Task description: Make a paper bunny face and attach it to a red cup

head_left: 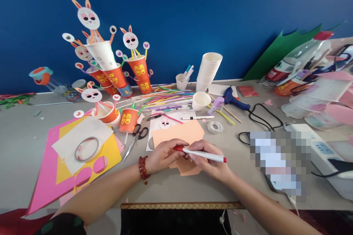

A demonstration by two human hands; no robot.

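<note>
My right hand [208, 158] is closed round a white marker [205, 154] with a red end. The fingers of my left hand [165, 154] pinch the marker's red cap [179, 148]; whether the cap sits fully on the barrel, I cannot tell. Both hands meet over a sheet of peach paper [176, 132], partly hidden beneath them. Just beyond lies a small round paper rabbit face [165, 124] on white paper. Black-handled scissors [135, 141] lie to the left of my left hand, and a roll of clear tape [215, 127] is beyond my right hand.
Rabbit-topped paper cups [138, 68] stand at the back left. Pink and yellow sheets [52, 161] lie left under a tape ring [86, 149]. Colored pipe cleaners [165, 97], stacked white cups [209, 71], a blue glue gun [234, 99], and a power strip [317, 143] occupy the back and right.
</note>
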